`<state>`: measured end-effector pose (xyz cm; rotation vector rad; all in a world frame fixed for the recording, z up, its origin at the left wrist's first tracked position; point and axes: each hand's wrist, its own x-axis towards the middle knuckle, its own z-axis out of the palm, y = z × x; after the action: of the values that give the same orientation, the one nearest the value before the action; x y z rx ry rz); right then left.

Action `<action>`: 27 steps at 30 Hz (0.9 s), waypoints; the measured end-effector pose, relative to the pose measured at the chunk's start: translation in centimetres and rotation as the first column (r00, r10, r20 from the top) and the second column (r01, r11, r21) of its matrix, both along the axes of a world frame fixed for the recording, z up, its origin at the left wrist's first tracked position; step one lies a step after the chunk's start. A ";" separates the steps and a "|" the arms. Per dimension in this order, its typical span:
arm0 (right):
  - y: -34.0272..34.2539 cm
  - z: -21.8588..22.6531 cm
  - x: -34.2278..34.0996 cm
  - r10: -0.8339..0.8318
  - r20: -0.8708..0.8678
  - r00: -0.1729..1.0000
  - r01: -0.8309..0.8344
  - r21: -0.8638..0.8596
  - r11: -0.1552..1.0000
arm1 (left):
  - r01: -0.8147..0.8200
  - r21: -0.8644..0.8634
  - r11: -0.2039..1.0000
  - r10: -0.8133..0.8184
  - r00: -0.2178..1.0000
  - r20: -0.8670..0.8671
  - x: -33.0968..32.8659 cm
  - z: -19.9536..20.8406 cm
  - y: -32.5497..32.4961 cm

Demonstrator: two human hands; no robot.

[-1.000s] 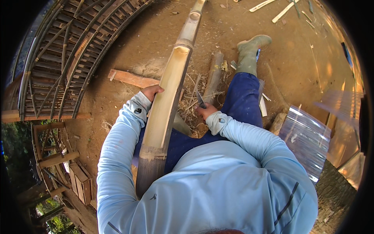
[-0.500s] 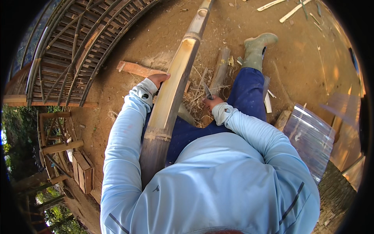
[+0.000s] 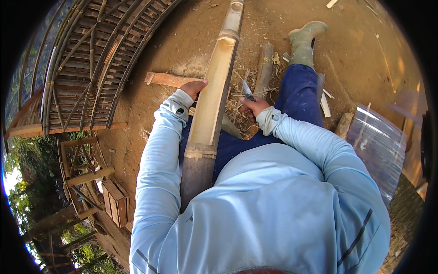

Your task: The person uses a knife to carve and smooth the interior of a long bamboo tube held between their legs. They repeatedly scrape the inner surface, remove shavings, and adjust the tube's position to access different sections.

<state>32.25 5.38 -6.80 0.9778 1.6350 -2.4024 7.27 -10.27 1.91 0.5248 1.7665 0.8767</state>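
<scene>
A long bamboo pole [image 3: 213, 98] with its upper side cut open rests across my lap, its pale hollow and nodes showing. My left hand [image 3: 194, 87] is closed around the left rim of the pole, thumb on the edge. To the right of the pole, my right hand [image 3: 255, 107] grips a knife [image 3: 247, 90], its blade pointing up and away from me. The blade stands apart from the bamboo. The knife's handle is mostly hidden in my fingers.
A wooden board [image 3: 168, 79] lies on the dirt left of the pole. A short log [image 3: 264, 68] and shavings [image 3: 235, 109] lie beyond my lap. My booted leg [image 3: 302, 45] stretches ahead on the right. Bamboo slatwork [image 3: 84, 68] stands left; a clear plastic sheet [image 3: 376, 148] lies right.
The view has shifted, moving the near scene rightward in the picture. The knife blade has turned, showing more of its flat side. My left hand keeps its hold on the pole.
</scene>
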 end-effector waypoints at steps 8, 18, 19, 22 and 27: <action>-1.8 5.4 0.0 0.037 -0.167 0.985 -0.057 -0.117 0.992 | 0.187 -0.166 0.968 -0.219 0.955 -0.202 2.2 3.6 0.6; -2.3 5.7 0.2 0.073 -0.198 0.977 -0.101 -0.138 0.985 | 0.156 -0.277 0.948 -0.229 0.940 -0.253 4.0 4.9 0.7; -2.4 5.6 0.1 0.080 -0.196 0.977 -0.109 -0.141 0.984 | 0.154 -0.273 0.950 -0.230 0.934 -0.273 3.7 4.3 0.4; -2.1 5.4 0.2 0.104 -0.194 0.976 -0.133 -0.145 0.980 | 0.143 -0.283 0.948 -0.243 0.902 -0.358 3.5 2.9 0.1; -1.5 6.5 0.3 0.107 -0.204 0.973 -0.147 -0.193 0.970 | 0.026 -0.173 0.985 -0.095 0.912 -0.399 5.7 4.1 0.8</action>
<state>32.52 3.84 -0.34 0.6061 1.4120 -2.5800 13.00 -9.42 6.04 0.6862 2.1663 0.5964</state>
